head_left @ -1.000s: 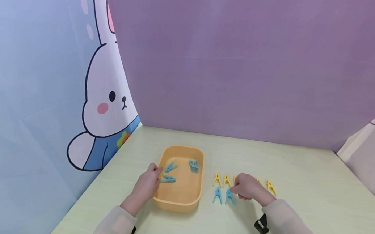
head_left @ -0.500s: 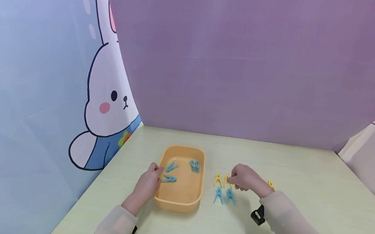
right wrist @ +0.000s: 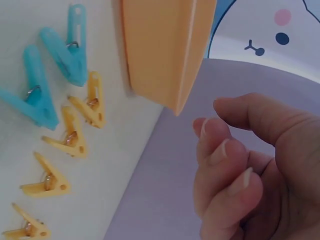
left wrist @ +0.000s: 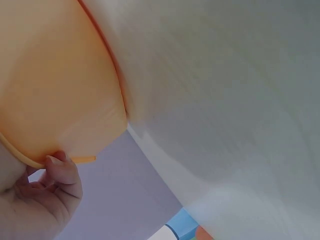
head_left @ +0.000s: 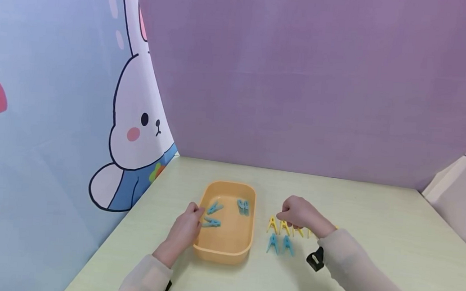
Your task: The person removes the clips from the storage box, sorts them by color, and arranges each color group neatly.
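Three blue clothespins [head_left: 213, 215] already lie in the orange tray [head_left: 223, 253], which sits near the left side of the tabletop [head_left: 374, 209], and that is the part that looks done. Left hand [head_left: 186, 230] first: it grips the tray's left rim, fingers hooked over the edge, and the left wrist view shows a fingertip curled over the rim. It seems to be steadying the tray.

Moving right, two blue clothespins [head_left: 279, 245] lie side by side on the tabletop just beside the tray's right wall, apart from it. Above them runs a row of yellow clothespins [head_left: 278, 225], stretching toward the right edge; the right wrist view shows four of them in a line, all lying flat.

Over that row hangs the right hand [head_left: 299, 213], fingers loosely curled, and the right wrist view shows them holding nothing, thumb and forefinger standing apart with no pin between them. It is above the yellow row, not touching it as far as I can tell.

My read: blue pins are going into the tray, three in and two left out, with the yellow ones staying on the tabletop. Roughly past the halfway mark.
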`<state>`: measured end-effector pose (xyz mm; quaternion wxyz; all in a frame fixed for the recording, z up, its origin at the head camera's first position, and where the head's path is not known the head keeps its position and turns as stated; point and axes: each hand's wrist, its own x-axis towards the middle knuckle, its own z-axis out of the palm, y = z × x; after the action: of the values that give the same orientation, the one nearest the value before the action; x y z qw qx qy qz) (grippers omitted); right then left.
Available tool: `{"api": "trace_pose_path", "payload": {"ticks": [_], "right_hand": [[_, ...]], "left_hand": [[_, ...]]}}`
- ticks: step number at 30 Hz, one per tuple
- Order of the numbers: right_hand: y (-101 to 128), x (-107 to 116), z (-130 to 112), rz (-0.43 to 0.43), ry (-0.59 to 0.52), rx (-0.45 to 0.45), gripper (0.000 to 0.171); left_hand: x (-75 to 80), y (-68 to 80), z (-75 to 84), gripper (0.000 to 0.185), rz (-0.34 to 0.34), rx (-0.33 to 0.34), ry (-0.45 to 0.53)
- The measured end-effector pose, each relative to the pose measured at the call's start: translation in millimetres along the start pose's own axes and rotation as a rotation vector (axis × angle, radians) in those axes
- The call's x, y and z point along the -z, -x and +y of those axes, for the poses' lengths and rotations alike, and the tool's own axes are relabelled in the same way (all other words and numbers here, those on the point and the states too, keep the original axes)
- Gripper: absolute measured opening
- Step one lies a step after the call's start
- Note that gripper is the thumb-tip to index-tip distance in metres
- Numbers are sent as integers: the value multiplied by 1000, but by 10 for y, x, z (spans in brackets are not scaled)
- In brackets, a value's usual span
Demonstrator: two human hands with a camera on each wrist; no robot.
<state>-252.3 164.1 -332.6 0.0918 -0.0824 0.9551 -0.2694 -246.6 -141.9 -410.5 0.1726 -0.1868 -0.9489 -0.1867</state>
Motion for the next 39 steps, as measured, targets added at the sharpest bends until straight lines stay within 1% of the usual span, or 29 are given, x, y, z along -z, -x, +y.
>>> {"api": "trace_pose_path", "payload": {"ticks": [5,12,16,22,26,32,39], "right_hand": [[-30,46,-72,-3,33,-10,24],[-64,114,-171,0,47,25,25],[-86,130,-228,4,46,41,25],[-111,130,-309,6,47,62,24],[-129,128,-362,1,51,58,23],[-169,111,-448,4,57,45,23],[-176,103,-548,9,48,66,24]], "left_hand": [[13,6,17,39,-3,5,-3],[14,7,15,38,-2,2,-5],[15,8,19,39,-5,12,-1],[15,-2,21,39,-13,19,3],[9,-1,27,39,-10,22,1],[-2,0,20,39,3,4,-5],[0,1,32,39,5,-2,-10]]}}
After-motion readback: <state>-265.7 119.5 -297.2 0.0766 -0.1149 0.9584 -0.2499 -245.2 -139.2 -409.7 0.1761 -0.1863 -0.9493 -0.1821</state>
